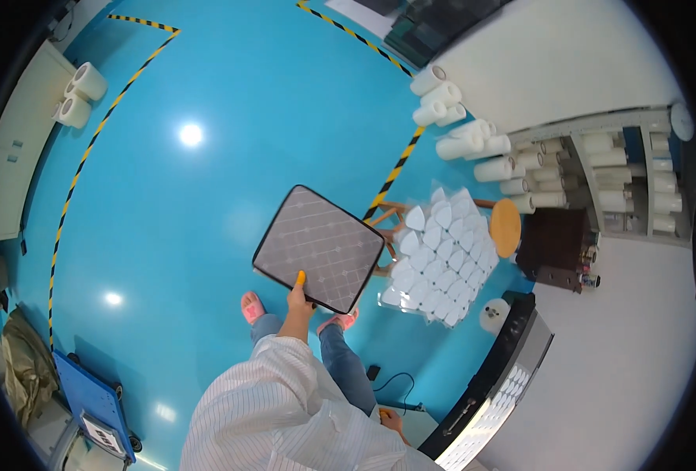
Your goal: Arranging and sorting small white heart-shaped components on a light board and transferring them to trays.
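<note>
Bright blue floor (206, 204) fills most of the view, glossy enough to mirror the ceiling lights, with yellow-and-black striped tape (89, 149) marking out lanes across it. The person stands on it in pink slippers (252, 308), jeans and a white striped coat (285, 416).

One hand (299, 297), which looks to be the left one, is raised in front of the body. Its fingers (301, 278), one capped in orange, pinch the near edge of a flat square panel (319, 247). The panel is grey with a fine grid of lines and a dark rim with rounded corners. It is held out over the floor, tilted so one corner points away from the person, just left of the wooden stool.

The right hand (392, 420) hangs low by the hip, near a machine with a black frame (513, 353). Only part of it shows, so whether its fingers are spread or pressed together cannot be told.

Just right of the panel stands a wooden stool frame (387, 216) carrying a clear tray of white leaf-shaped pieces (438, 255). Beside that is a round wooden stool seat (506, 228) and a dark brown cabinet (556, 247). White rolls (458, 118) lie piled against the wall beyond, and more fill a grey shelf (599, 180). Two more rolls (81, 94) sit at the far left, and a blue cart (89, 400) stands at the lower left.
</note>
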Action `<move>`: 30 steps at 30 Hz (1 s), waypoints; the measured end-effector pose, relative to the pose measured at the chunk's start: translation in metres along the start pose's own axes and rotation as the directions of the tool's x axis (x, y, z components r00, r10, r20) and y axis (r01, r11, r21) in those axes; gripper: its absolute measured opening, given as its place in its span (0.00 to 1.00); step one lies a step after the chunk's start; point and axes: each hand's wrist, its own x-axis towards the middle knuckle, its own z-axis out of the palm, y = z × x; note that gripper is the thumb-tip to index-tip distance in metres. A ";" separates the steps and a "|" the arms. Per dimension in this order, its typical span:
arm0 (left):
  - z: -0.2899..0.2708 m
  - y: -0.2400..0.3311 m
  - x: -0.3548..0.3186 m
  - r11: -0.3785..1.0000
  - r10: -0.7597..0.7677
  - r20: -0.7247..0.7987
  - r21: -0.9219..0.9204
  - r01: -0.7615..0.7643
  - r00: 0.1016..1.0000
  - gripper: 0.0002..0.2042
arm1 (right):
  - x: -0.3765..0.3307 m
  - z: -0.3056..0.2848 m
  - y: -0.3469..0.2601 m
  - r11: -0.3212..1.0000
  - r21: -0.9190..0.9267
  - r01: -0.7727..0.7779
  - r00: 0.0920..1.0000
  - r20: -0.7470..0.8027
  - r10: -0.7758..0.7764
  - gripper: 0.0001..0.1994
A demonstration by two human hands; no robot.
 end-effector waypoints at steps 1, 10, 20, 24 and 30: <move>0.014 0.014 0.002 0.999 0.028 0.024 0.041 -0.029 0.999 0.21 | -0.001 0.002 -0.009 1.000 0.023 -0.010 0.994 0.113 0.007 0.16; 0.214 0.216 -0.010 0.725 0.498 -0.073 0.581 -0.369 0.864 0.18 | 0.029 -0.052 -0.208 0.984 0.015 0.176 0.980 0.095 -0.176 0.14; 0.118 0.437 -0.071 0.542 0.760 -0.201 0.720 -0.432 0.618 0.19 | 0.113 -0.115 -0.503 0.922 0.081 0.378 0.899 0.205 -0.387 0.12; 0.137 0.527 -0.112 0.633 0.762 -0.321 0.552 -0.543 0.562 0.18 | 0.155 -0.148 -0.611 0.903 0.110 0.416 0.876 0.219 -0.430 0.11; 0.167 0.646 -0.087 0.375 0.885 -0.189 0.831 -0.411 0.425 0.21 | 0.195 -0.147 -0.830 0.818 0.280 0.503 0.842 0.053 -0.536 0.08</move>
